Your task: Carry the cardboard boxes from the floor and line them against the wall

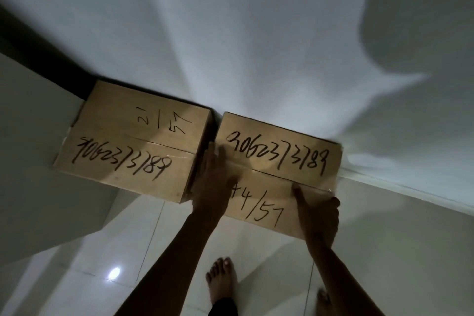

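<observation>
place: home room | cues: glossy white floor tiles [384, 251], plain white wall [230, 33], bare foot [220, 279]

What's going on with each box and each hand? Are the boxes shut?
Left box: closed, taped, back edge against the wall, no hand on top.
Right box: closed, taped, beside the left box, held by both hands.
Left hand: fingers straight along the right box's left edge.
Right hand: grips the right box's near right corner, thumb on top.
</observation>
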### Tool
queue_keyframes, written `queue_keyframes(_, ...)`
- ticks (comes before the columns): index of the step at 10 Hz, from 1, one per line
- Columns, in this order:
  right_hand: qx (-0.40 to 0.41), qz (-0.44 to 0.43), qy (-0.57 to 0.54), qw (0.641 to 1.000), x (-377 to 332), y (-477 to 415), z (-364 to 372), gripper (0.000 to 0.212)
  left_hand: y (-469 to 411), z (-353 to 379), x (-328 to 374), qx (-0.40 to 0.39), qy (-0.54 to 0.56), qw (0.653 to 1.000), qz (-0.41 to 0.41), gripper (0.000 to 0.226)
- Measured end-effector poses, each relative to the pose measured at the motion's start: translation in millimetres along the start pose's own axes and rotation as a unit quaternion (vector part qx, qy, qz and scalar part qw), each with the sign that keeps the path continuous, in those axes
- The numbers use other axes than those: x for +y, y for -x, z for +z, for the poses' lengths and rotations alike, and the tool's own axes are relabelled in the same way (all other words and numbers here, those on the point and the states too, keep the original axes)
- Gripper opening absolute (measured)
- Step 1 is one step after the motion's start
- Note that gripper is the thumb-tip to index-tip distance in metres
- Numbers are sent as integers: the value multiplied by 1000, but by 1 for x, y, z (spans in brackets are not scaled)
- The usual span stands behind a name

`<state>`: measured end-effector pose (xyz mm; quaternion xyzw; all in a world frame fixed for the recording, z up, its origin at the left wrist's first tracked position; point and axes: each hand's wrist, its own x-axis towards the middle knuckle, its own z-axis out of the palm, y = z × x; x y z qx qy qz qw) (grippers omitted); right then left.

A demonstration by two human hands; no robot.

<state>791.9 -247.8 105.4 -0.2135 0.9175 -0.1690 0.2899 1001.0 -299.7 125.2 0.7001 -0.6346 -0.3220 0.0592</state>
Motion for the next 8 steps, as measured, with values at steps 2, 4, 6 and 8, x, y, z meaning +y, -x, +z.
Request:
queue_keyframes(2,-42,-12,-9,999,-15,10,11,97,-6,7,-24,35,-91,995,38,86)
queue_keyframes(4,-66,-7,17,998,-18,9,5,96,-6,-7,-28,-5,-94,993,69,86)
queue_keyframes(6,-104,-19,69,992,-14,-1,-4,96,1,-28,-27,-62,-92,992,64,85)
queue_keyframes(8,-156,-145,82,973,-13,18,-49,72,53,-62,-16,-86,-91,992,34,74)
